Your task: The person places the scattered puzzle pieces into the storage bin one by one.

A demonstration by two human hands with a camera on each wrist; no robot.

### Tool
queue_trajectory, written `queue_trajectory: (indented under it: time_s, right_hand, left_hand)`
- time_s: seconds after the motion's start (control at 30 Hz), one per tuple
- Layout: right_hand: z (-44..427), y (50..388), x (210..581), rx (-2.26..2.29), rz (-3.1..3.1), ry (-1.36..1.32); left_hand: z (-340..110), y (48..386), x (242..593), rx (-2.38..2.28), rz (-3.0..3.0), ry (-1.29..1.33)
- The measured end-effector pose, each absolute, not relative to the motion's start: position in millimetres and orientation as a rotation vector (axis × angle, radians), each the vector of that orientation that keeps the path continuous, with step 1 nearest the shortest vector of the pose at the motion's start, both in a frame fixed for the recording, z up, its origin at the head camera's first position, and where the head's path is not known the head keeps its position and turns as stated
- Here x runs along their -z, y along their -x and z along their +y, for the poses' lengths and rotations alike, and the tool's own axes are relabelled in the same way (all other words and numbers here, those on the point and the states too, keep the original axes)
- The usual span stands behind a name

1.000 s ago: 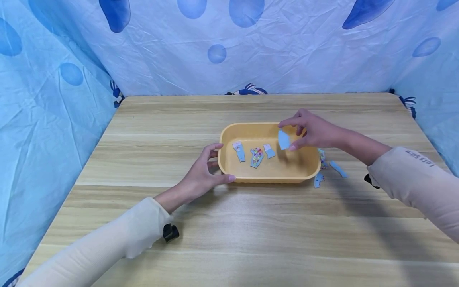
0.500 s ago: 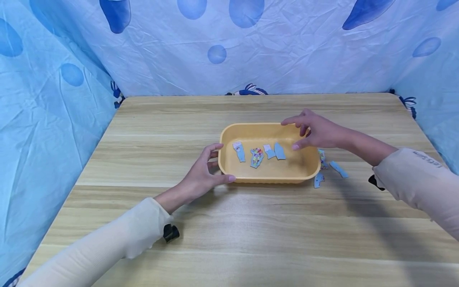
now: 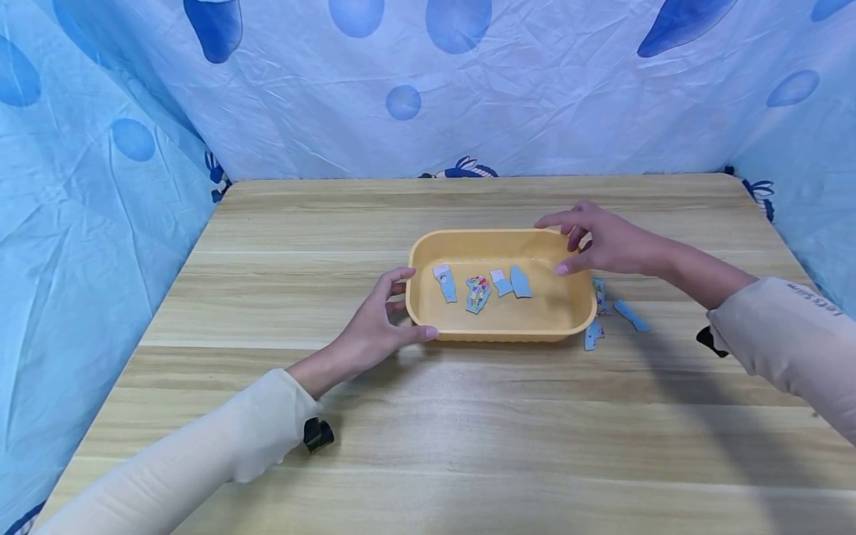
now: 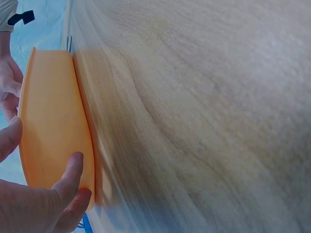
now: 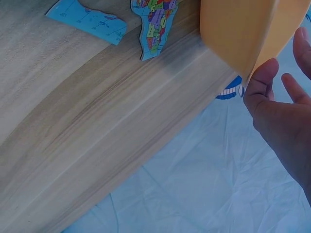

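A yellow plastic basin [image 3: 468, 333] stands on the table with several map puzzle pieces lying flat inside. Among them are a colourful piece [image 3: 478, 294] and a plain blue piece [image 3: 520, 282]. My left hand [image 3: 377, 312] grips the basin's left end, its thumb at the front rim and fingers against the outer wall. Over the basin's right end hovers my right hand [image 3: 602, 241], fingers parted and holding nothing. Outside that end, a narrow blue piece [image 3: 631, 316] and a colourful map piece [image 5: 158, 26] lie on the table.
The wood-grain table [image 3: 428, 431] is enclosed by blue patterned cloth [image 3: 535, 111] at the back and sides. Another blue piece [image 3: 593, 336] lies close to the basin's front right corner. My right sleeve [image 3: 789, 349] reaches across the table's right side.
My right hand has let go of the plain blue puzzle piece, which now lies in the basin. That hand has drawn up and to the right. My left hand has stayed put.
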State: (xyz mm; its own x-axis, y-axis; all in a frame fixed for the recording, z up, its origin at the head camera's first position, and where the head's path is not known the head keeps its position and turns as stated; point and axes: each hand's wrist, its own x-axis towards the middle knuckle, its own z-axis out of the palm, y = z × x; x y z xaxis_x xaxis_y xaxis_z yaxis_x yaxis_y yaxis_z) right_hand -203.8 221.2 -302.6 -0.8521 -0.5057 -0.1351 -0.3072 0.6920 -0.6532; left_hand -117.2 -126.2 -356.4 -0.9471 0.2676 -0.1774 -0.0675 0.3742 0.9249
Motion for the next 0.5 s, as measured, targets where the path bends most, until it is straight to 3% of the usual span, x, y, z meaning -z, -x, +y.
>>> queue_trajectory:
  time_s: [0.5]
  right_hand:
    - [230.4,202.7,296.3,0.922,2.627,0.657]
  left_hand:
    - [-125.9,117.0,356.3,-1.600,2.338,-0.178]
